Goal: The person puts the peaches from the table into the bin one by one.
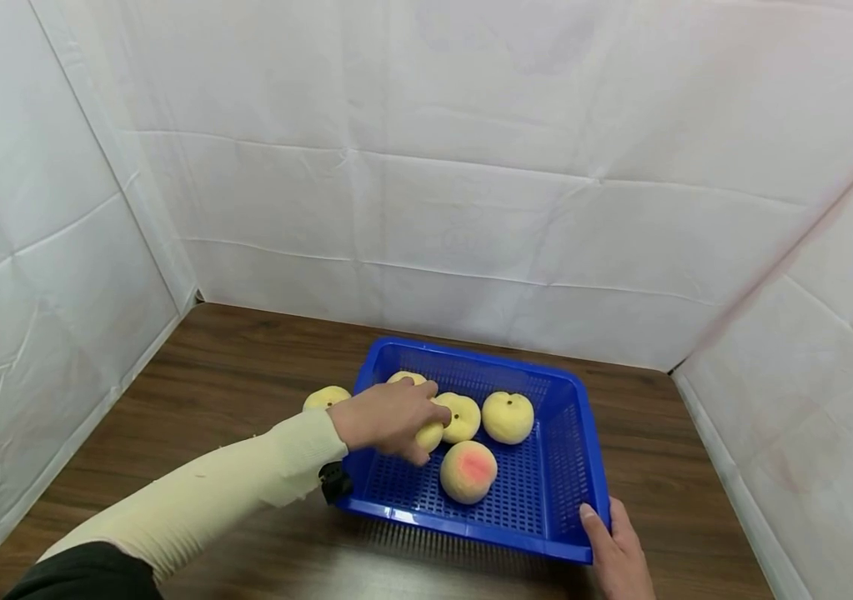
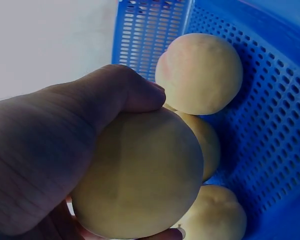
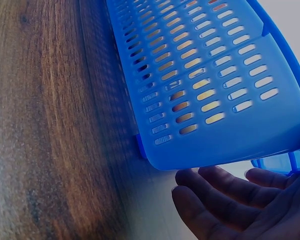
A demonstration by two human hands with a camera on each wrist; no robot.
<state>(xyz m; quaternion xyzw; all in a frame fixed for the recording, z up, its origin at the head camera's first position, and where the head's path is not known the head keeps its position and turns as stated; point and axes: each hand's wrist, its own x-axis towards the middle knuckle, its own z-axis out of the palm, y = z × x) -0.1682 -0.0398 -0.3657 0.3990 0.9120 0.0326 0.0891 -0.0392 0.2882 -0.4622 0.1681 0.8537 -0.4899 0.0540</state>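
A blue slotted plastic basket stands on the table with several yellow peaches in it. My left hand reaches over the basket's left side and grips one peach, thumb on one side and fingertips round the other. Beside it lie a peach with a pink blush, a peach in the middle and another to the right. One more peach shows partly behind my left hand. At the front right corner, my right hand holds the basket's rim, thumb over the top and fingers outside.
Another peach sits outside the basket's left side, partly hidden by my left forearm. The dark wooden table is bounded by white sheeting at the back and both sides.
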